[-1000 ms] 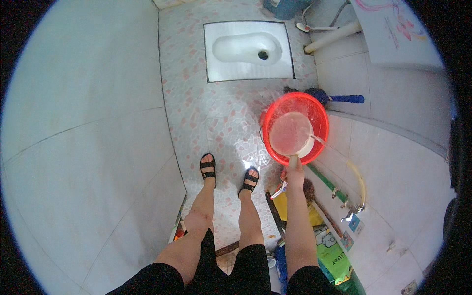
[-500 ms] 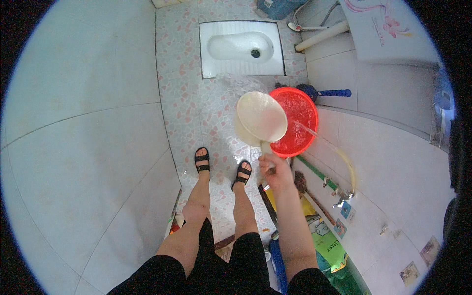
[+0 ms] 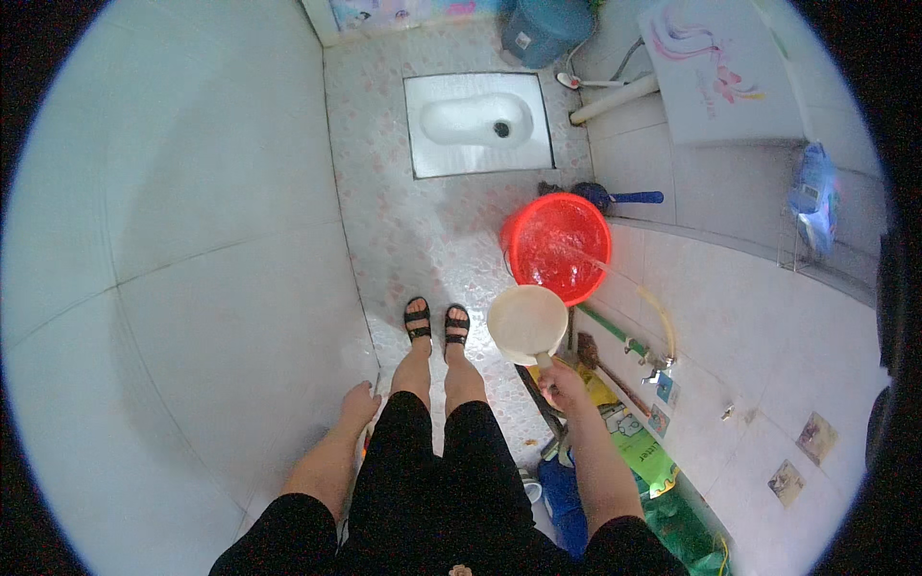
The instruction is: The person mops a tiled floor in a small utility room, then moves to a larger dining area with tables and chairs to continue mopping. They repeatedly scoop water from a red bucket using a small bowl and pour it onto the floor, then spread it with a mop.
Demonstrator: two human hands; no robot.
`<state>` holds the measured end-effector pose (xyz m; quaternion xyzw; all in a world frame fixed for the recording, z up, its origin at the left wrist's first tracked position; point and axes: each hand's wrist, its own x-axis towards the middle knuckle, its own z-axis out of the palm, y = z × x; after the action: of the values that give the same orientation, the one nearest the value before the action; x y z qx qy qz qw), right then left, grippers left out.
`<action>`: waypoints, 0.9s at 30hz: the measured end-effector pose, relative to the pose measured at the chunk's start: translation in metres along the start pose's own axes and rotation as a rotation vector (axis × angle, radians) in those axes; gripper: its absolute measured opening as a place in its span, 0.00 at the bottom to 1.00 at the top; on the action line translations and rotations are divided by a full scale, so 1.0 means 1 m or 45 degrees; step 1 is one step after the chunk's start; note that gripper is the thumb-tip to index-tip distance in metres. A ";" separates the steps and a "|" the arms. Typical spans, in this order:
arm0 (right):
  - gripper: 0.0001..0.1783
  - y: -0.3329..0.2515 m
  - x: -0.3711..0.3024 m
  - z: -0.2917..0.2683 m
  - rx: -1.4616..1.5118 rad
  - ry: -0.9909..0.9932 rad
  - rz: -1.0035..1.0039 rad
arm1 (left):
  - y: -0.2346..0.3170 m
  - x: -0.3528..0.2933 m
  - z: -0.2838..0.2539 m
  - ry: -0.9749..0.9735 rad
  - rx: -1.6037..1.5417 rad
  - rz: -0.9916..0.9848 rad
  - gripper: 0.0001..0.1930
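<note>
From here I see the right hand (image 3: 563, 384) wrapped round the dipper (image 3: 527, 323) handle (image 3: 545, 361), likely for reach; dipper just ahead, red bucket (image 3: 520, 238) beyond, presumably placed to catch the hose (image 3: 664, 312) stream (image 3: 615, 268). Left hand (image 3: 361, 405) half-curled, apparently holding nothing.

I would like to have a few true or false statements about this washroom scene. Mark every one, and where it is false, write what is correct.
1. The right hand holds the pale dipper by its handle. True.
2. Water runs from the yellow hose into the red bucket. True.
3. The left hand grips the bucket's rim. False: the left hand is away from the bucket, near the person's left leg.
4. The dipper is inside the bucket. False: it is held outside, on the person's side of the bucket.
5. Both feet wear black sandals. True.
</note>
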<state>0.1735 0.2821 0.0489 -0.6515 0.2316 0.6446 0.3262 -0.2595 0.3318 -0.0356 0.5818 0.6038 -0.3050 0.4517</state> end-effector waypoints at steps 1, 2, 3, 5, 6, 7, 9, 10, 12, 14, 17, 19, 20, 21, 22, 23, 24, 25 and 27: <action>0.14 -0.008 0.006 0.006 0.010 -0.079 0.009 | -0.010 0.000 -0.006 0.021 0.011 0.000 0.22; 0.11 -0.018 0.012 0.013 -0.005 -0.014 0.009 | -0.019 0.002 -0.012 0.038 0.017 -0.006 0.22; 0.08 -0.035 0.014 0.029 -0.025 0.050 0.024 | -0.026 -0.001 -0.015 0.047 0.020 -0.025 0.22; 0.09 -0.058 0.042 0.036 0.000 0.139 0.276 | -0.025 -0.019 -0.026 0.004 -0.011 -0.089 0.21; 0.10 -0.065 0.059 0.032 0.065 0.083 0.346 | -0.011 -0.029 -0.047 -0.031 -0.049 -0.125 0.21; 0.11 -0.072 0.069 0.040 0.008 0.158 0.355 | -0.002 -0.030 -0.064 -0.042 -0.092 -0.155 0.21; 0.16 -0.075 0.077 0.047 -0.261 0.197 0.226 | -0.004 -0.034 -0.069 0.002 -0.175 -0.145 0.21; 0.19 -0.075 0.078 0.048 -0.470 0.158 0.085 | -0.005 -0.036 -0.069 0.023 -0.219 -0.141 0.21; 0.26 -0.077 0.076 0.048 -0.827 0.182 -0.212 | -0.008 -0.036 -0.069 0.073 -0.343 -0.187 0.20; 0.33 -0.082 0.072 0.048 -1.121 0.313 -0.528 | -0.006 -0.039 -0.070 0.078 -0.561 -0.210 0.18; 0.37 -0.098 0.078 0.044 -1.707 0.426 -1.045 | 0.029 -0.060 -0.103 0.041 -0.925 -0.202 0.15; 0.35 -0.118 0.052 0.068 -1.913 0.388 -0.980 | 0.046 -0.069 -0.118 0.044 -1.041 -0.187 0.14; 0.35 -0.117 0.056 0.076 -1.942 0.360 -0.956 | 0.048 -0.071 -0.124 0.055 -1.058 -0.171 0.14; 0.36 -0.115 0.059 0.079 -1.972 0.340 -0.925 | 0.051 -0.071 -0.129 0.057 -1.072 -0.152 0.14; 0.36 -0.113 0.062 0.083 -2.001 0.319 -0.894 | 0.054 -0.071 -0.134 0.058 -1.086 -0.133 0.14; 0.36 -0.108 0.065 0.090 -2.052 0.367 -0.910 | 0.057 -0.068 -0.141 0.088 -1.089 -0.137 0.14; 0.37 -0.101 0.069 0.094 -2.045 0.366 -0.942 | 0.062 -0.068 -0.151 0.110 -1.089 -0.150 0.14; 0.37 -0.096 0.074 0.097 -2.037 0.367 -0.973 | 0.064 -0.067 -0.156 0.132 -1.086 -0.162 0.14; 0.37 -0.092 0.083 0.104 -2.040 0.365 -1.059 | 0.061 -0.066 -0.157 0.089 -1.053 -0.243 0.14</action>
<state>0.1734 0.4295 -0.0172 -0.7877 -0.5003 0.3560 -0.0493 -0.2356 0.4523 0.0975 0.3029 0.7413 -0.0576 0.5961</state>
